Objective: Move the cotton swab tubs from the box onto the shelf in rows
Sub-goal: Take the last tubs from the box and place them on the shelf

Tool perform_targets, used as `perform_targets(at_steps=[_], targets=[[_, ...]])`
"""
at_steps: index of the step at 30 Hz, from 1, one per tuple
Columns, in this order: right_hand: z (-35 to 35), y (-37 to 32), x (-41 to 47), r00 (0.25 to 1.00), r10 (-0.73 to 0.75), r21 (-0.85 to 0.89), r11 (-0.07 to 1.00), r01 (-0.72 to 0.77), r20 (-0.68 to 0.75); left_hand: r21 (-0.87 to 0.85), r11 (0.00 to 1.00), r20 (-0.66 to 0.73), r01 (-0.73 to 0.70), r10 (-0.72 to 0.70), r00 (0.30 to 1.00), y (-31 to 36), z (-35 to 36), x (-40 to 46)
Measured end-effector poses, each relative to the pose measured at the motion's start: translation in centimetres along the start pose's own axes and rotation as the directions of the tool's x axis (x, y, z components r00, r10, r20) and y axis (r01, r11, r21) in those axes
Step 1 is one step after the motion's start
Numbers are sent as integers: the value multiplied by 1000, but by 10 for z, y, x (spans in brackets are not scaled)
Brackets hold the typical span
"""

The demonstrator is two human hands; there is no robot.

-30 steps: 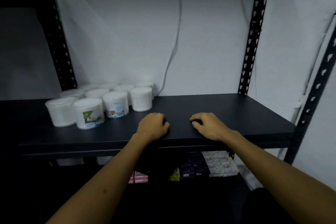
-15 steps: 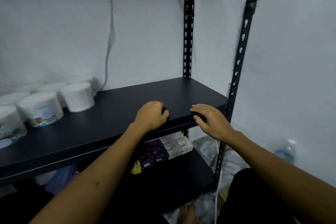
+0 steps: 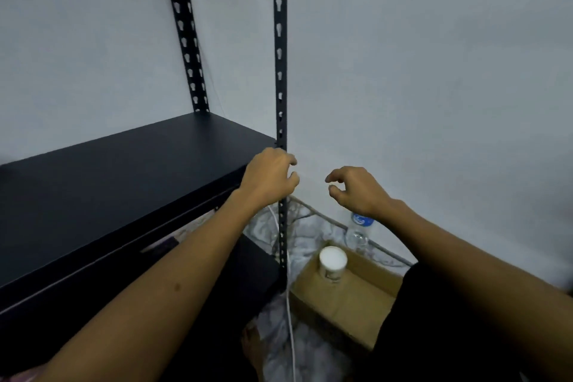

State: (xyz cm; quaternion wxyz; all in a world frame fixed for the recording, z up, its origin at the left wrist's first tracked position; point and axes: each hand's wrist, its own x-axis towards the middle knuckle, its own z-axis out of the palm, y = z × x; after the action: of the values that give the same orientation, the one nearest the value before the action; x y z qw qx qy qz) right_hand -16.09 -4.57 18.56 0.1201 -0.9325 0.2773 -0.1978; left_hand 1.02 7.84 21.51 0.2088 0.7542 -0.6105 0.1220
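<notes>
left hand raised, grip released | right hand raised, grip released

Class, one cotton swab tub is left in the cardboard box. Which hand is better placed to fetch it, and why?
Probably the right hand: it hangs empty nearly above the cotton swab tub, while the left hand is by the shelf post.

Left of the left hand the shelf is flat black, like its slotted post. Below the right hand sits a brown cardboard box holding a white-lidded tub. A clear bottle beside it wears a blue label, and the wall is plain pale grey.
</notes>
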Motion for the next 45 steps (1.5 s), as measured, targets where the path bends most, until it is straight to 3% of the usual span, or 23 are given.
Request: perform_targets(at_steps=[7,17,23,29,32,37,41,45], targets=[[9,78,-55,957,281,10,959,-283,68,-119,990,272,-77,106,957,41,82,29],[41,168,-105,798,570,85,800,-593,196,-217,976,508,12,102,855,71,198,44],[74,199,-133,634,737,176,609,-773,235,-196,980,629,27,105,770,64,263,38],[134,208,-169,512,766,138,501,-854,388,-128,986,718,105,19,696,48,313,19],[160,210,-184,364,828,93,361,-928,426,-83,993,743,90,1,670,41,340,11],[194,209,-204,151,889,114,112,-987,433,-4,997,682,83,-57,729,37,382,8],[210,202,-215,98,898,82,69,-994,428,37,998,621,60,-70,781,31,412,9],[230,192,-219,62,866,2,71,-998,497,62,994,694,86,-105,712,22,432,2]])
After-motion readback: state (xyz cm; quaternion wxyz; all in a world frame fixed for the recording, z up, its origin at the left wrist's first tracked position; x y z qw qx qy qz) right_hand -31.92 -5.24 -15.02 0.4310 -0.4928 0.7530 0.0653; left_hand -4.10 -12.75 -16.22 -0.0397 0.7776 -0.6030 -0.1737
